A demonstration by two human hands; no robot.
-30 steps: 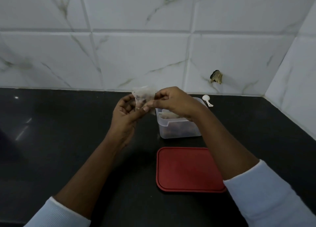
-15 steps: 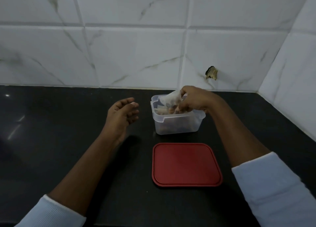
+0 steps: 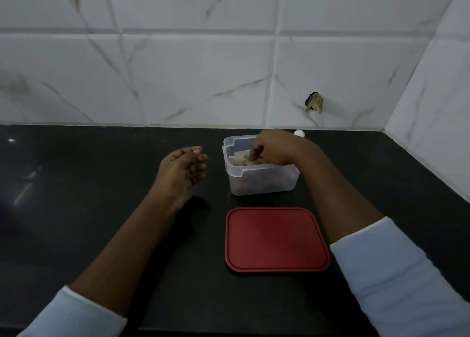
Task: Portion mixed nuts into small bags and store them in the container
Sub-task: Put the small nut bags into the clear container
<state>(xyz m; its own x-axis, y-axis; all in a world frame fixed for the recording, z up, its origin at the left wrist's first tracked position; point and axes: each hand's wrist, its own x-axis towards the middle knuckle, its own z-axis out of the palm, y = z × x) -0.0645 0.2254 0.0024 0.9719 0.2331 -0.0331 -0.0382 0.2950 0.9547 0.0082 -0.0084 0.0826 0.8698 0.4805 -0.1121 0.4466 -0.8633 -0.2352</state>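
The container, a clear plastic tub with its mouth upward, stands near the back edge of the table, right of the middle. Its long axis runs left to right, roughly along that edge. Inside lie small bags, pale and crumpled, piled near the rim. Darker brown shows through the lower wall, but no single nut can be made out.

The right hand reaches down into the tub from the back right, with its fingers bent onto the top bag. The fingertips are buried among the bags, so whether they pinch one or only press on it cannot be told. The hand also hides the tub's far right corner.

The left hand hovers just left of the tub, apart from it, fingers loosely curled and holding nothing.

A red lid lies flat in front of the tub, toward the front edge, its long axis also left to right.

A white spoon shows only its round end behind the right wrist, at the back edge.

Pale sleeves are cut off at the frame's bottom. The tiled wall has a chipped hole.
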